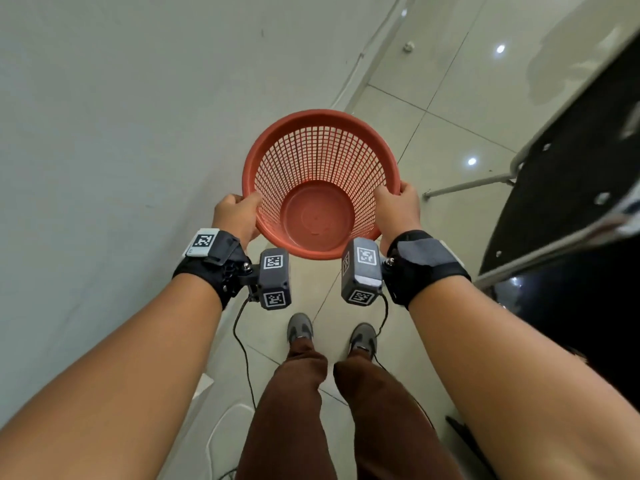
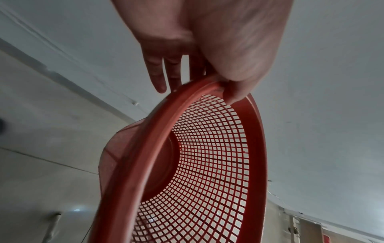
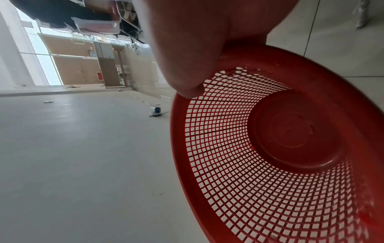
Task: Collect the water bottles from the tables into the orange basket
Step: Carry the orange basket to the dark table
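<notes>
An orange mesh basket (image 1: pixel 320 129) hangs in the air in front of me, held level with its mouth up and nothing inside it. My left hand (image 1: pixel 239 211) grips the rim on the left side, thumb hooked over the edge. My right hand (image 1: pixel 398 207) grips the rim on the right side in the same way. In the left wrist view the thumb presses on the basket (image 2: pixel 207 164) rim while the fingers reach down its outer wall. In the right wrist view the thumb sits inside the basket (image 3: pixel 290 148) rim. No water bottle is in view.
A black table (image 1: pixel 571 216) with metal legs stands close on my right. A pale wall (image 1: pixel 121 116) runs along my left. Light floor tiles (image 1: pixel 433 109) stretch ahead between them. My shoes (image 1: pixel 301 329) are on the floor below the basket.
</notes>
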